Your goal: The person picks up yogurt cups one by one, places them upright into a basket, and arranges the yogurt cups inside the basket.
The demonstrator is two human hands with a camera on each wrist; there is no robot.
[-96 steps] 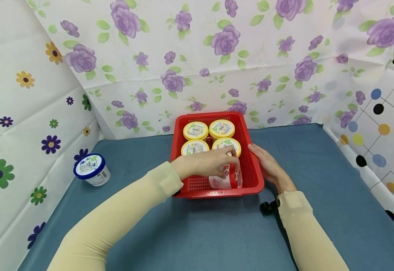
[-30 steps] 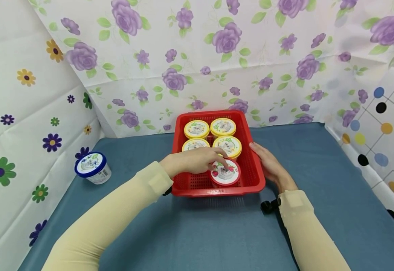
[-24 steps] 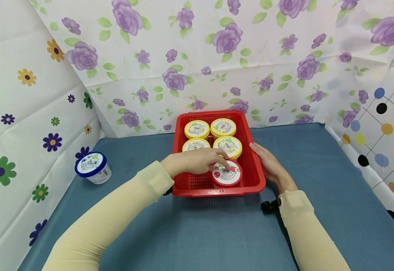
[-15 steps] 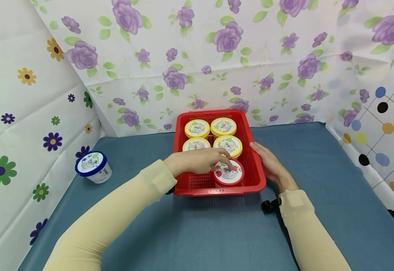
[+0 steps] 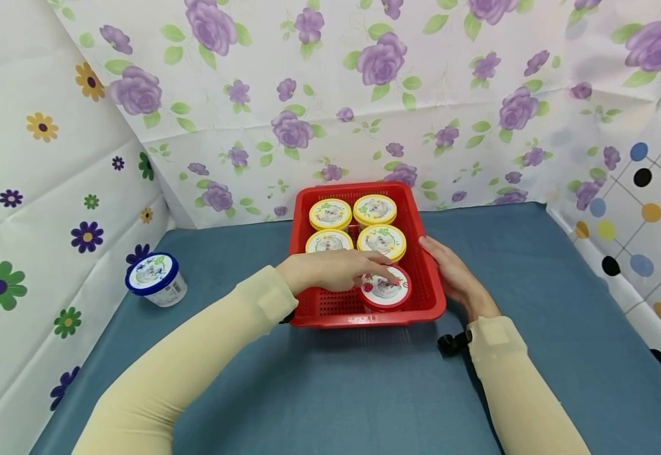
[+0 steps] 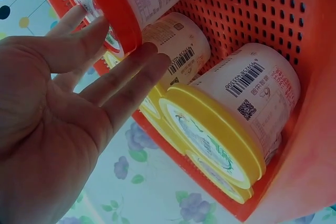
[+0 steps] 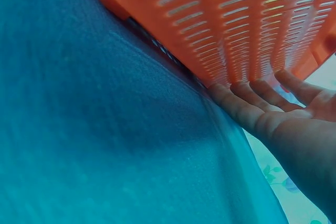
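Observation:
A red plastic basket [image 5: 431,297] holds several yellow-lidded tubs [image 5: 375,209] and one red-lidded tub [image 5: 380,292], which stands upright at the near right. My left hand [image 5: 333,270] reaches in from the left, its fingertips on the red lid. In the left wrist view the fingers of my left hand [image 6: 58,114] are loosely extended, touching the lid rather than wrapping the cup. Along the basket's right side, my right hand [image 5: 457,278] rests with its thumb at the rim. The right wrist view has that hand's straight fingers [image 7: 239,106] against the slotted wall.
A blue-lidded tub [image 5: 156,279] stands alone at the left of the blue-covered table [image 5: 330,392]. A flowered cloth [image 5: 291,129] hangs behind the basket, with patterned cloths on both sides. A black wrist strap [image 5: 454,344] shows at the right wrist.
Earliest, the red-lidded tub lay on its side in my left hand's grip; now it stands upright. Over the last second it has shifted slightly right. My right hand has stayed at the basket.

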